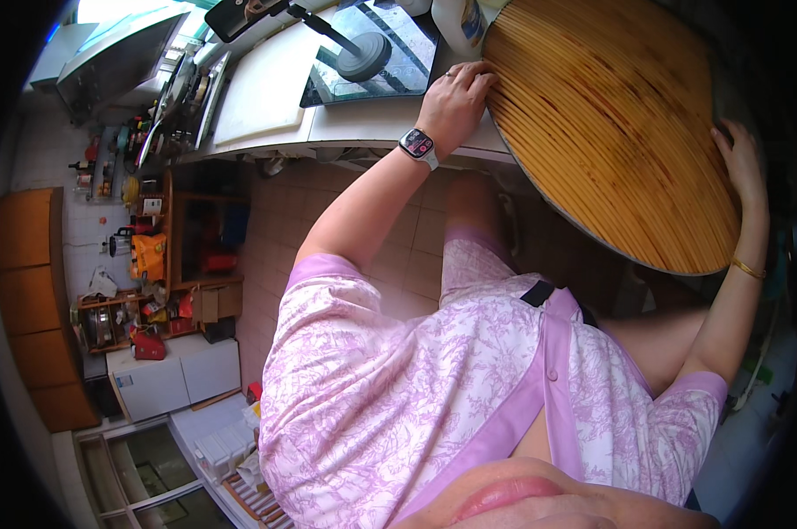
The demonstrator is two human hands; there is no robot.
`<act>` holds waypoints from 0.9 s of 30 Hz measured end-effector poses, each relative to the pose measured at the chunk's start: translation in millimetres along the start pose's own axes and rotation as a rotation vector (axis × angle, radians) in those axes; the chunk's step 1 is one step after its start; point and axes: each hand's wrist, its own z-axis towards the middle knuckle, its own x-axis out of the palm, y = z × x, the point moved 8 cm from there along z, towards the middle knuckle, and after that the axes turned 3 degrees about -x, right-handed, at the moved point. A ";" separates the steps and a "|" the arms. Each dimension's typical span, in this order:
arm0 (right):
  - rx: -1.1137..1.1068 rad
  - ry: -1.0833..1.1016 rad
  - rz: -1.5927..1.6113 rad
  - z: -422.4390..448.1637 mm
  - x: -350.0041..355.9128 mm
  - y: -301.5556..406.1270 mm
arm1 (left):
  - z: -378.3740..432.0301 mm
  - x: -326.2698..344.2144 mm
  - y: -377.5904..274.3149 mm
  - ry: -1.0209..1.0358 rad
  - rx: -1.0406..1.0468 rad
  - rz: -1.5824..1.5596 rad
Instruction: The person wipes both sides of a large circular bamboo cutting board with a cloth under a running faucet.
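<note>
A large round slatted board (610, 125), yellow-brown like bamboo or wood with a thin grey rim, fills the upper right. It sits partly over the edge of the white worktop (365, 125). My left hand (461, 96), wearing a ring and a smartwatch (417, 143), grips the board's left edge, its fingertips on the slats. On the far side, my right hand (742, 159) holds the right edge; a gold bracelet (747, 268) circles that wrist. The board's underside and whatever lies beneath it are hidden.
Beside my left hand, a black glass cooktop (408, 66) carries the round base of a stand (365, 56) with a phone (240, 16). A white bottle (461, 26) touches the board's area. A white cutting board (266, 79) lies farther left. Cluttered shelves (173, 284) line the wall.
</note>
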 end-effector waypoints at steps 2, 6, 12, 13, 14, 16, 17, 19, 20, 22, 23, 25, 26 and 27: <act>0.000 -0.012 -0.014 1.5 3.0 -2.6 | 0.2 1.9 -1.3 0.009 0.025 0.057; 0.008 -0.029 -0.067 4.9 5.7 -8.4 | 1.2 2.9 -4.3 -0.002 0.064 0.101; 0.035 -0.032 -0.128 5.7 7.6 -10.5 | 2.5 2.6 -7.1 -0.001 0.087 0.119; 0.034 -0.033 -0.127 5.7 7.1 -9.9 | 2.2 2.3 -7.2 -0.002 0.090 0.118; 0.027 -0.032 -0.115 5.3 6.0 -8.3 | 1.9 2.2 -7.2 -0.003 0.093 0.117; 0.019 -0.032 -0.101 4.4 5.3 -6.1 | 0.9 2.2 -6.4 -0.010 0.092 0.118; 0.010 -0.033 -0.104 3.6 5.2 -5.6 | 0.0 2.7 -6.2 -0.018 0.091 0.117; 0.008 -0.056 -0.094 1.3 0.3 -3.9 | 3.2 3.2 -6.8 -0.029 0.097 0.104; 0.056 -0.055 -0.145 -3.5 -2.4 -5.9 | 4.2 4.0 -8.2 -0.036 0.094 0.082; 0.080 -0.068 -0.164 -3.8 -3.7 5.1 | 1.4 -0.7 -9.0 -0.031 0.067 0.089; 0.089 -0.041 -0.179 -3.5 -3.0 12.1 | -0.2 -2.0 -6.3 -0.026 0.053 0.090; 0.112 -0.007 -0.215 -9.1 -3.2 12.1 | -2.0 0.7 -6.2 -0.027 0.044 0.073; 0.092 -0.048 -0.208 -9.4 -4.2 13.7 | -1.6 0.4 -5.7 -0.023 0.039 0.062; 0.072 -0.090 -0.199 -9.7 -6.8 15.4 | -0.4 0.0 -5.4 -0.020 0.037 0.054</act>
